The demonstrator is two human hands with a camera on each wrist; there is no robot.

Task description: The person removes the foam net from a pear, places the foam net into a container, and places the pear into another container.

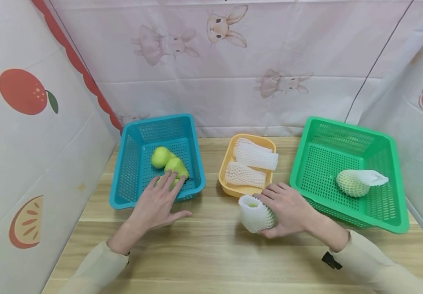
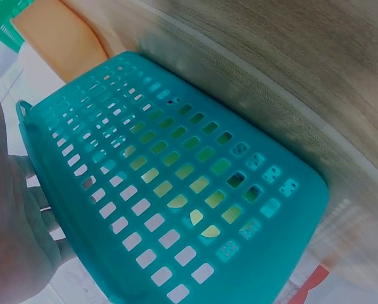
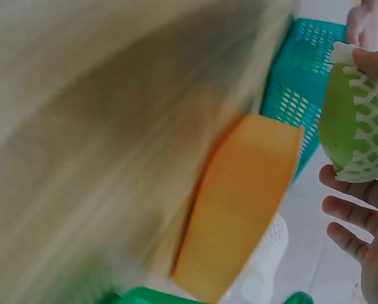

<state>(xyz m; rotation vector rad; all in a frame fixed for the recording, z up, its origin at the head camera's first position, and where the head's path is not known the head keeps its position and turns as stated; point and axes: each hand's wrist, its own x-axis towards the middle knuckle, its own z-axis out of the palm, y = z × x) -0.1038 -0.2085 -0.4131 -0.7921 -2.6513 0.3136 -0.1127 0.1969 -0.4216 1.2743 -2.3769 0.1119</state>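
Note:
My right hand (image 1: 288,208) holds a green pear (image 3: 338,120) partly covered by a white foam net sleeve (image 1: 252,216), above the table in front of the yellow tray. In the right wrist view, bare green skin shows beside the netting. My left hand (image 1: 156,204) reaches over the front rim of the blue basket (image 1: 117,179), its fingers spread and extended over the green pears (image 1: 176,166) inside. One fruit there lies partly under those fingers, and whether they touch it I cannot tell. The left wrist view shows mostly the basket's perforated side (image 2: 176,183).
A yellow tray (image 1: 223,179) between the baskets contains white foam net sleeves (image 1: 246,174), one overhanging its right edge. On the right, a green basket (image 1: 399,196) holds a net-wrapped fruit (image 1: 352,183). Printed curtains (image 1: 211,94) enclose the wooden table (image 1: 197,261) at the back and sides.

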